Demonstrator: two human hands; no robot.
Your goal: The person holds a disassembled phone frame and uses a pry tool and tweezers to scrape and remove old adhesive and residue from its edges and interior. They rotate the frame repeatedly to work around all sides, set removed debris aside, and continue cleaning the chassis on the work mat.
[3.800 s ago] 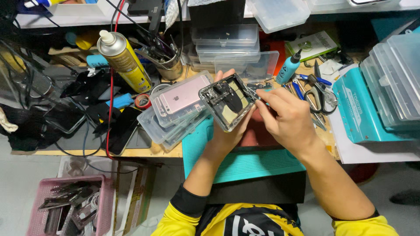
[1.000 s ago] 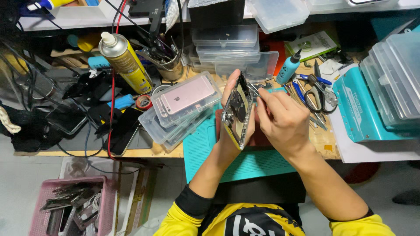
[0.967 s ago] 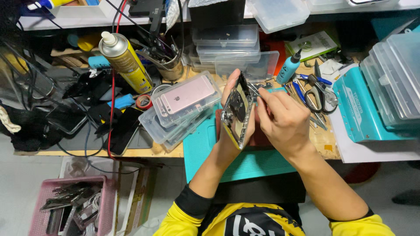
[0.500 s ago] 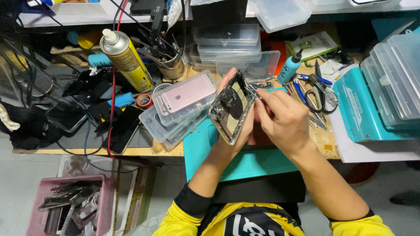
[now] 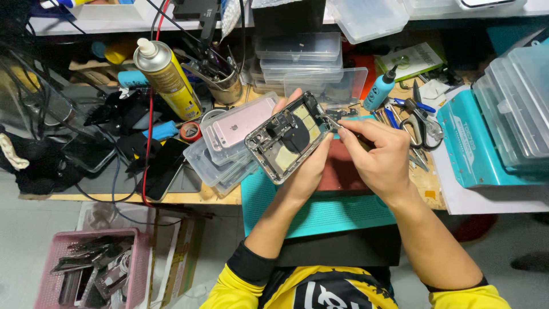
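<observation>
My left hand (image 5: 306, 166) grips an opened phone housing (image 5: 287, 136) from below, its inner parts facing up and tilted toward me. My right hand (image 5: 377, 157) pinches a thin metal tool (image 5: 333, 122) whose tip touches the housing's upper right edge. Both hands hover above a teal work mat (image 5: 320, 214) at the bench's front edge. A pink phone back (image 5: 237, 125) lies on stacked clear trays just left of the housing.
A yellow spray can (image 5: 166, 77) and a tin of tools (image 5: 220, 80) stand at back left. Clear plastic boxes (image 5: 303, 60) sit behind the hands, teal cases (image 5: 486, 137) at right. Scissors and pliers (image 5: 420, 120) lie right. A pink basket (image 5: 91, 274) of parts is on the floor.
The housing has turned from nearly edge-on back to its open side facing up. My right hand stays at its upper right edge with the tool.
</observation>
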